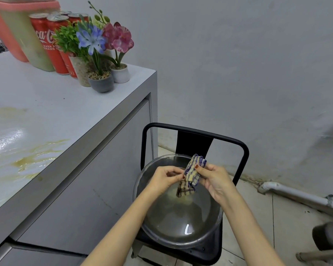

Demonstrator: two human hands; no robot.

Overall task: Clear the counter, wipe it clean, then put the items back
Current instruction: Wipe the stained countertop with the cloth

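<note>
A checked yellow and purple cloth (191,175) hangs over a metal bowl of murky water (161,223) that stands on a black chair (192,131). My left hand (164,178) pinches the cloth's left edge and my right hand (213,179) grips its upper right part. To the left lies the grey counter (52,104), with wet yellowish smears (25,160) near its front. At its far corner stand red cola cans (52,41), several small flower pots (102,73) and an orange-lidded container (17,29).
A grey wall rises behind the chair. A white pipe (296,194) runs along the tiled floor at the right. A dark object (329,235) sits at the lower right edge. The counter's grey side panel stands close to the chair's left.
</note>
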